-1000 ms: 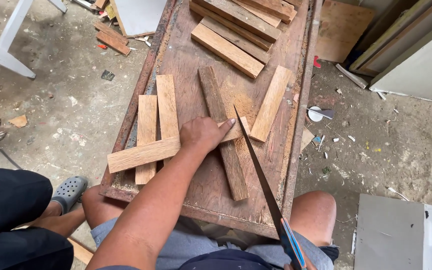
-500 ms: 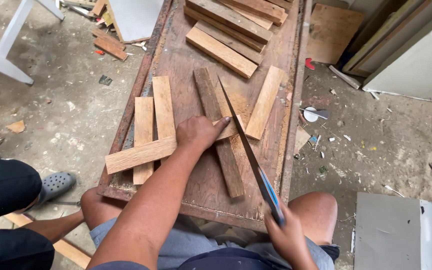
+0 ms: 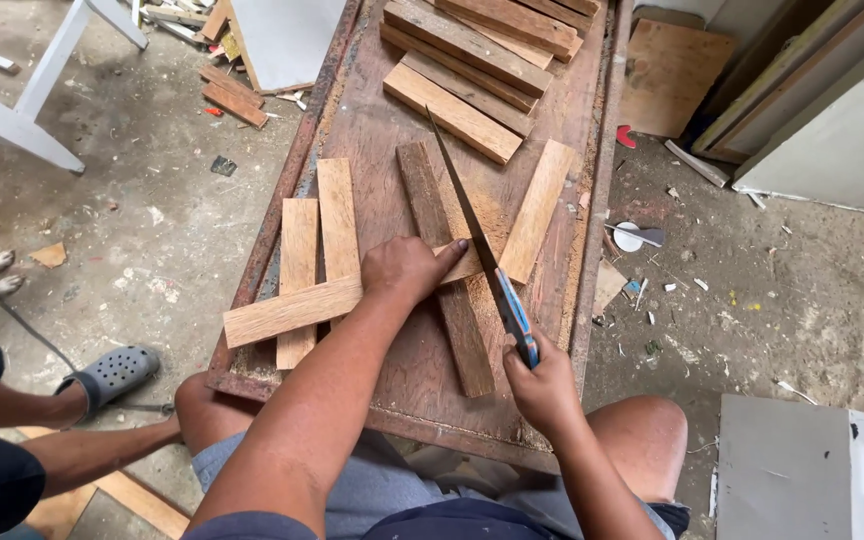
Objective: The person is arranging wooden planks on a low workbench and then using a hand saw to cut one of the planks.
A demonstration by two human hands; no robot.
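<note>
Wooden slat (image 3: 352, 298) crosswise – left hand (image 3: 407, 268) flat | right hand (image 3: 542, 380) fingers grip saw (image 3: 472, 225) – tip away

A long light-brown wooden slat (image 3: 297, 308) lay crosswise over 2 upright slats on the table (image 3: 372, 120), pinned under the left hand (image 3: 407, 268). A narrow-bladed knife (image 3: 479, 245) with a blue handle slanted above it, gripped by the right hand (image 3: 542, 385).
</note>
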